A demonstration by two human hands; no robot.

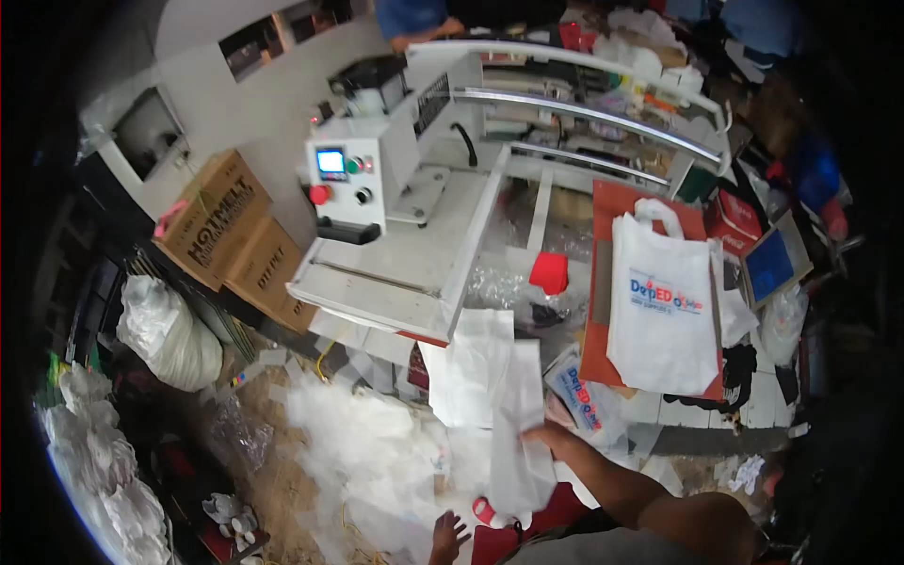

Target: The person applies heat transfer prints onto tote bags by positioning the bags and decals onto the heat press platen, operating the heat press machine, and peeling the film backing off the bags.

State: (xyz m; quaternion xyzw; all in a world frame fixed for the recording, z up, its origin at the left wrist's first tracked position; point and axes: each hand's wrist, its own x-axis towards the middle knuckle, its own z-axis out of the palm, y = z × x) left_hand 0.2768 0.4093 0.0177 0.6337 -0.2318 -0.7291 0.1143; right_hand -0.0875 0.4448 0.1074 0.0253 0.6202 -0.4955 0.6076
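Right hand [546,436] holds sheet [520,466] edge; left hand [449,539] open.

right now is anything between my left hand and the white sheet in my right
Nothing visible blocks your left hand from the white sheet in your right hand. What looks like a red slipper shows between them, but seems lower, near the floor.

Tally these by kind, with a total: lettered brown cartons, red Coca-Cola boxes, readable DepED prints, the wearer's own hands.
Lettered brown cartons: 2 (HOTMELT carton, DTF PET carton)
Red Coca-Cola box: 1
Readable DepED prints: 2 (upper print, lower print)
Wearer's hands: 2 (left hand; right hand, on a white piece)
Total: 7
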